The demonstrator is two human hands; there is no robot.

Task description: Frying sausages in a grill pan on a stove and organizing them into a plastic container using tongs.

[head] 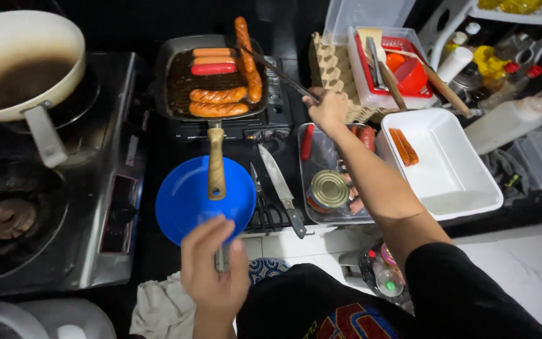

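My right hand (327, 110) grips metal tongs (280, 72) that reach over a square black grill pan (174, 75) to a long sausage (248, 59) at its right side. Several more sausages (217, 95) lie across the pan. The pan's wooden handle (216, 164) points toward me. My left hand (216, 270) holds a blue plate (186, 201) by its near rim, just below the pan handle.
A white pan (23, 59) sits on the gas stove (105, 207) at left. A knife (280, 185) and scissors (261, 201) lie beside a clear tray (321, 154) holding a tin can (329, 188). A white dish (446, 163) holds two sausages (404, 146). Bottles crowd the right.
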